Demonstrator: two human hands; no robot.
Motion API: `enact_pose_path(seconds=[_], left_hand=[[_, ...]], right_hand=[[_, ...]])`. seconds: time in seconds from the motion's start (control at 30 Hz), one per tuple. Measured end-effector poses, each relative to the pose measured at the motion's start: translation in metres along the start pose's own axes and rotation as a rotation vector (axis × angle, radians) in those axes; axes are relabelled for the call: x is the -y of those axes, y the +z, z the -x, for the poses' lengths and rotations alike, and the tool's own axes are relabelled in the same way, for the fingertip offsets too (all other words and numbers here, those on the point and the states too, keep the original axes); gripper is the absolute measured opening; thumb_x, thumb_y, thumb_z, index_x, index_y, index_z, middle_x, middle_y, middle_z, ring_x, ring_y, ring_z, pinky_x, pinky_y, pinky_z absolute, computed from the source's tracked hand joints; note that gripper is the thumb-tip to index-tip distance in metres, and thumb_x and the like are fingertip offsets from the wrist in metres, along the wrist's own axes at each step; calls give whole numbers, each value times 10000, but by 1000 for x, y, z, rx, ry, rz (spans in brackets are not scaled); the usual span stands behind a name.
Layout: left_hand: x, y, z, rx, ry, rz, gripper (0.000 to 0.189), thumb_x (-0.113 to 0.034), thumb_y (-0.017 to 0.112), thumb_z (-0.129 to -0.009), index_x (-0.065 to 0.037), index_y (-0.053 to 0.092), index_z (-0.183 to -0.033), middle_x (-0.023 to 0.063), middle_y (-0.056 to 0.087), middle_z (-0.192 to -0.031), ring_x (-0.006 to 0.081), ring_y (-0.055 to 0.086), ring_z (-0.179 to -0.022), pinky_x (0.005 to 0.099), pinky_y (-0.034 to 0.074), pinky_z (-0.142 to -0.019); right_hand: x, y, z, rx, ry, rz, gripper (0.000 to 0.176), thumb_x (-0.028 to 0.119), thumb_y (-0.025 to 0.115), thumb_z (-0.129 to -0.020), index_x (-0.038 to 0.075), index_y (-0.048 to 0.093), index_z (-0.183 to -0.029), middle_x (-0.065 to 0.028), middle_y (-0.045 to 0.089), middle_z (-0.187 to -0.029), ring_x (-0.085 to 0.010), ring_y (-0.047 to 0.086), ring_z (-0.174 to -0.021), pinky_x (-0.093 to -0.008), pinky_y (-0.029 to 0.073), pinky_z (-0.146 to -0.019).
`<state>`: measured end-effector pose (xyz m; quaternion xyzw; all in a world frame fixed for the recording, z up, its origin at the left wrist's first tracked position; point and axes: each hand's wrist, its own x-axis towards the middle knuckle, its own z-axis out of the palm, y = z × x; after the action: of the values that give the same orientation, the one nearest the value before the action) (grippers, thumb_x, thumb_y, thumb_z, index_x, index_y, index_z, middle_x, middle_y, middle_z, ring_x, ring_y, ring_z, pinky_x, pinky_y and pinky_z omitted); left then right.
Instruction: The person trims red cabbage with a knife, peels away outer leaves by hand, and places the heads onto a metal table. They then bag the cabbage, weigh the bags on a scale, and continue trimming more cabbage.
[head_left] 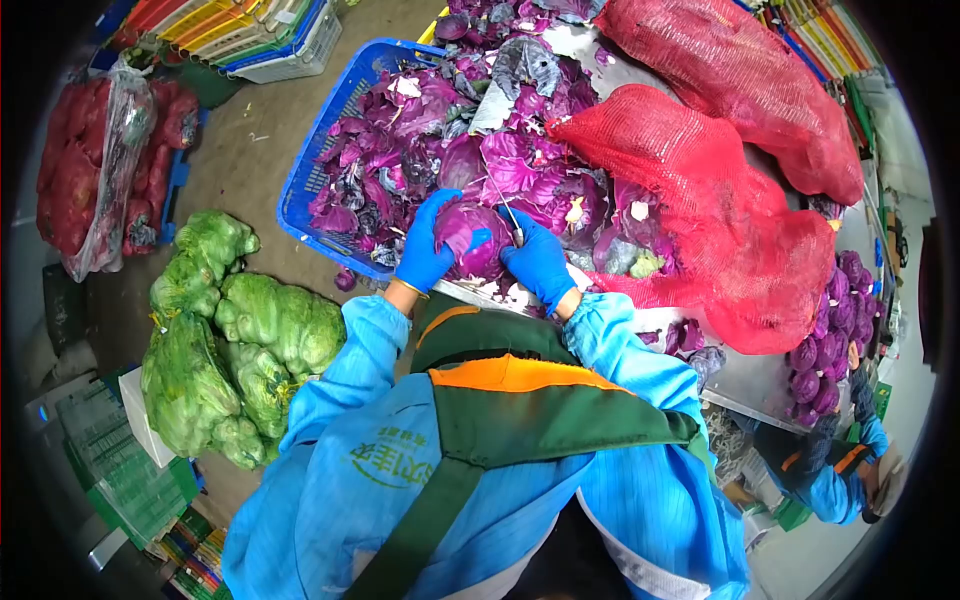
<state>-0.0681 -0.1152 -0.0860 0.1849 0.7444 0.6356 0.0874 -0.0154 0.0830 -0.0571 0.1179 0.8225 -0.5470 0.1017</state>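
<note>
A purple cabbage [474, 248] is held in front of my body, over the near edge of the leaf pile. Gloved in blue, my left hand [427, 243] is closed around its left side. On the other side my right hand [536, 262] grips a knife [510, 212], its thin blade pointing up and away above the cabbage. The fingers of that hand also lie close against the cabbage. Just beyond, loose purple cabbage leaves [400, 130] fill a blue plastic basket [300, 178] and spread right over the metal table [760, 372].
Red mesh sacks [690, 150] lie on the right, near several whole purple cabbages [835, 330]. At left are bagged green vegetables [235, 350] and filled red sacks [75, 165]. Stacked crates [270, 35] stand at upper left. Another person [835, 470] is at lower right.
</note>
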Motion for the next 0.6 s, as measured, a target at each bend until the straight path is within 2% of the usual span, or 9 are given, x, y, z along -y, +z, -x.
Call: enact_pose_path(seconds=[0.1, 0.13, 0.2, 0.3, 0.33, 0.43, 0.47, 0.57, 0.6], left_hand=[[-8, -9, -4, 63, -125, 31, 643, -82, 696, -756, -15, 431, -1337, 126, 508, -1320, 217, 484, -1218, 349, 368, -1054], [-2, -20, -9, 113, -84, 107, 605, -54, 690, -786, -20, 448, -1339, 116, 530, -1309, 199, 489, -1215, 339, 364, -1058], [-5, -34, -5, 118, -242, 181, 597, -126, 725, -809, -30, 470, -1340, 104, 532, -1321, 192, 482, -1223, 332, 354, -1064], [-3, -38, -2, 147, -291, 133, 591, -193, 746, -807, -40, 495, -1320, 96, 529, -1329, 188, 483, -1220, 341, 350, -1066], [-10, -36, -4, 139, -225, 78, 536, -188, 720, -833, -41, 510, -1304, 89, 537, -1314, 186, 491, -1209, 342, 358, -1058], [-1, -30, -9, 136, -93, 108, 508, -178, 687, -861, -34, 499, -1310, 84, 547, -1295, 185, 498, -1202, 338, 375, -1042], [-2, -26, -9, 95, -73, 54, 403, -206, 621, -912, -21, 546, -1262, 91, 587, -1230, 183, 531, -1161, 327, 402, -1007], [-10, -26, -13, 45, -73, -14, 346, -255, 573, -942, -13, 608, -1187, 103, 623, -1161, 189, 562, -1116, 320, 418, -976], [-12, -21, -15, -28, -263, 92, 369, -320, 544, -954, -14, 646, -1133, 110, 644, -1122, 211, 586, -1071, 323, 426, -958]], right_hand=[[-6, -5, 1, 6, -3, -32, 517, 62, 598, -747, 126, 581, -1260, -178, 671, -1011, -268, 664, -924, -339, 510, -801], [-22, -9, 0, 10, -18, -35, 521, -3, 572, -743, 118, 593, -1249, -124, 671, -1042, -187, 635, -927, -294, 488, -810], [-61, -11, 1, 57, -11, -103, 507, -87, 535, -778, 100, 599, -1244, -29, 672, -1068, -81, 590, -927, -248, 463, -827], [-78, 4, 1, -18, -119, -343, 439, 25, 582, -820, 165, 612, -1235, -82, 689, -994, -163, 657, -873, -290, 502, -792], [-60, 1, 2, -9, -117, -289, 425, 130, 651, -822, 159, 604, -1244, -80, 688, -991, -164, 653, -857, -302, 505, -785], [-1, -13, 4, 11, -178, -42, 477, 236, 709, -785, 114, 605, -1234, -105, 687, -978, -193, 658, -848, -325, 508, -779], [-1, -12, -3, 83, -163, -46, 518, 313, 737, -753, 92, 620, -1206, -125, 687, -968, -229, 660, -839, -342, 510, -768], [2, -16, -16, 173, -177, 16, 505, 311, 751, -740, 98, 637, -1184, -125, 685, -949, -234, 656, -820, -343, 510, -761], [3, -19, -18, 204, -189, 24, 507, 317, 754, -736, 86, 641, -1172, -120, 683, -933, -207, 652, -812, -335, 511, -760]])
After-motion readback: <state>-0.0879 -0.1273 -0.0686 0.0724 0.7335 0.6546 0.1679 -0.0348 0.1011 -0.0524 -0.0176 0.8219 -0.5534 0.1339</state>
